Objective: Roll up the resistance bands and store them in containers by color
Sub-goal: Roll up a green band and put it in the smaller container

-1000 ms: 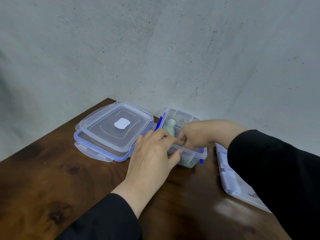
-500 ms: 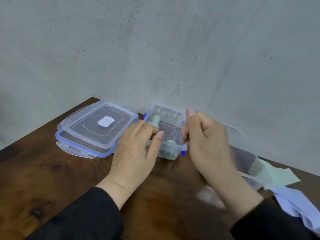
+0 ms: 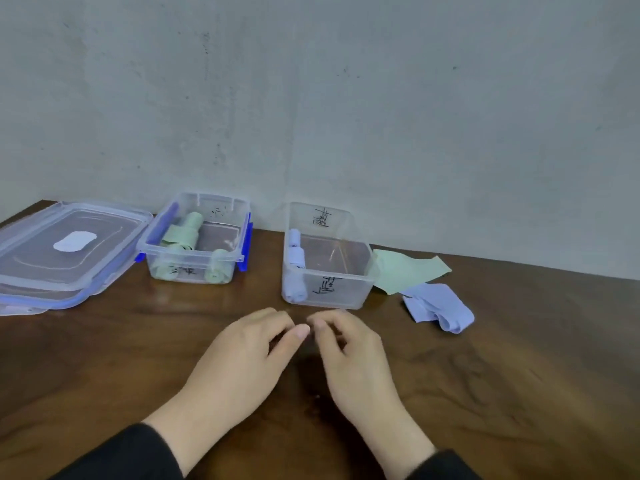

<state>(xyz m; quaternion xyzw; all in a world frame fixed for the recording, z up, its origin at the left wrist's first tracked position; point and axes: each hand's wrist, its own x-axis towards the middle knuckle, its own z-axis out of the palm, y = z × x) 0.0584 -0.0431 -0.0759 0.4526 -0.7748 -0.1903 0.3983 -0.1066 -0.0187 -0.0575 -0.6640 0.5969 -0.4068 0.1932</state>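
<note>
— Two loose bands are left on the tabletop: a flat green band just right of the lavender container, and a crumpled lavender band in front of it.
— And what's stored?
— Green rolls sit in the green container, one partly unfurled; lavender rolls line the other box's left wall. A stack of lids lies at far left.
— The hands?
— Left hand and right hand hover low over the wood in front of the lavender container, fingers loosely curled, tips nearly meeting, holding nothing I can see.
— So between bands?
— I judge so. The next move calls for a reach right to one loose band, flattening it, then rolling it tight before dropping it in the matching box.
</note>
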